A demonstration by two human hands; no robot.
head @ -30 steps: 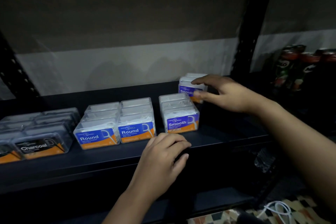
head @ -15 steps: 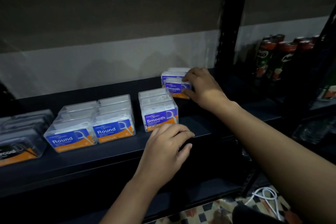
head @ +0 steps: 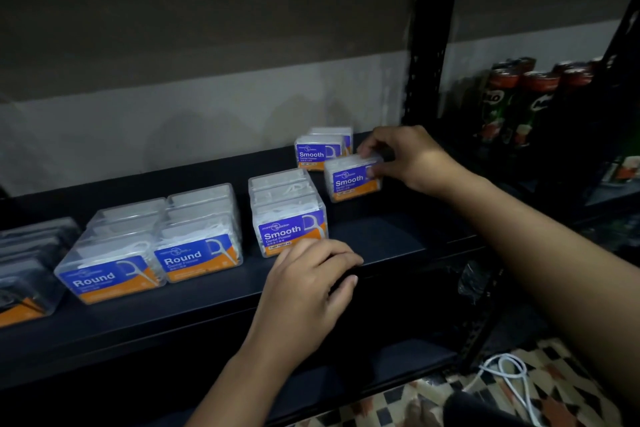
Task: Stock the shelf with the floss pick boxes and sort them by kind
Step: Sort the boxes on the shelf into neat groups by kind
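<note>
A dark metal shelf (head: 381,239) runs across a dim room before a two-tone wall, with drink cans (head: 512,104) standing in the neighbouring bay to the right and a white cable (head: 509,374) lying on the patterned floor below. From the head view, the boxes stand in rows by kind: black Charcoal boxes (head: 24,274) at far left, two rows of Round boxes (head: 156,239) beside them, then a row of Smooth boxes (head: 287,215) near the front edge. Further back and to the right stand two more Smooth boxes (head: 318,149). The right hand (head: 412,158) pinches a single Smooth box (head: 353,177) by its right end, thumb in front and fingers curled over the top, just in front of that back pair. The left hand (head: 311,284) rests on the shelf's front lip, fingers curled over the edge and gripping it. The step in hand looks like lining up the Smooth group; the next move probably calls for drawing this box forward, to start a second row beside the front Smooth row, label facing out.
</note>
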